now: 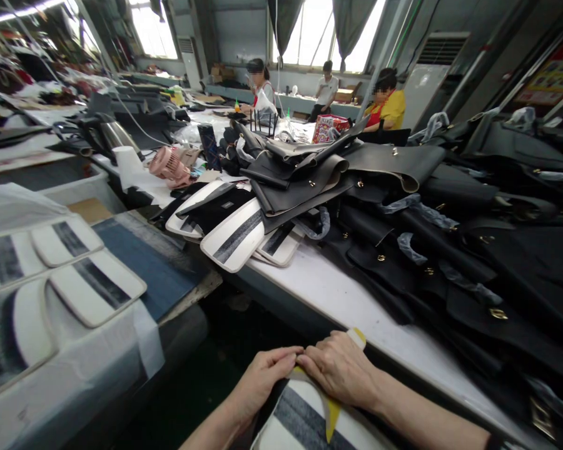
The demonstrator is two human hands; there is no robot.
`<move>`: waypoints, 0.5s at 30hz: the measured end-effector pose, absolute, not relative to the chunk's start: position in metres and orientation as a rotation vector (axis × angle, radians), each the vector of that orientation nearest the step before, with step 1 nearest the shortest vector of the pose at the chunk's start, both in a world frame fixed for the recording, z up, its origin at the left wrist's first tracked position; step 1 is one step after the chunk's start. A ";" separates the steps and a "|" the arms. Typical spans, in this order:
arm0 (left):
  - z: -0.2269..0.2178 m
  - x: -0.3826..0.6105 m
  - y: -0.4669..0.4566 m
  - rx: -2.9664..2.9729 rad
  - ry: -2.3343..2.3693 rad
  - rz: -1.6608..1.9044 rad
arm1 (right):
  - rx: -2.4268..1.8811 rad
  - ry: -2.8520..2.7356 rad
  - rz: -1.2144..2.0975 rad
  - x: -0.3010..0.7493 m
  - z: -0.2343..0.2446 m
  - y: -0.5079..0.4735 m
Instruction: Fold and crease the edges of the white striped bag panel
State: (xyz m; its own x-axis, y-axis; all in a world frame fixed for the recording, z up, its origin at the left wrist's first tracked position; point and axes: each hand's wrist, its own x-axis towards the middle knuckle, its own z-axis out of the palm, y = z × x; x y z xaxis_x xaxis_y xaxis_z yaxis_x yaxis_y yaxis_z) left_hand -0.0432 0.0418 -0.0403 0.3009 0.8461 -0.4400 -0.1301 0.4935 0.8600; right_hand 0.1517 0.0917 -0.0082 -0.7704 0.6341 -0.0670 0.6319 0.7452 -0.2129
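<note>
Low in the view, my left hand (263,378) and my right hand (340,369) meet over a white panel with a dark stripe (304,419). Both pinch its top edge, fingertips nearly touching. A yellow strip (331,420) runs along that edge under my right hand, and its pale end pokes out past my right fingers at the rim of the white table (351,300). More striped white panels (237,234) lie stacked further up the table. Several others (96,284) are spread on the surface to the left.
Black leather bag parts with gold fittings (450,250) are heaped over the right of the table. A pink fan (169,165) and a white roll (126,164) stand further back. Three people (385,100) work at the far benches. A dark gap (206,369) separates the two tables.
</note>
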 end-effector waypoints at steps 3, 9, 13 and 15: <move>-0.040 -0.044 0.044 0.888 1.086 0.740 | -1.128 -2.921 0.352 0.161 -0.009 0.089; -0.035 -0.040 0.055 1.095 1.096 0.719 | -1.603 -2.784 0.364 0.188 0.001 0.080; -0.037 -0.036 0.060 1.138 1.090 0.708 | -1.886 -2.335 0.929 0.212 0.028 0.071; -0.040 -0.034 0.060 1.152 1.101 0.715 | -1.796 -1.968 1.410 0.223 0.043 0.057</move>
State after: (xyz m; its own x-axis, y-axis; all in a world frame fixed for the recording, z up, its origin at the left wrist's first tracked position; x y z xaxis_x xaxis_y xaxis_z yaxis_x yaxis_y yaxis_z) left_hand -0.0343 0.0604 -0.0402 0.3365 0.8916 -0.3030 0.0852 0.2916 0.9527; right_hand 0.2233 0.0575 0.0427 -0.2846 0.8342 -0.4723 0.7155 -0.1431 -0.6838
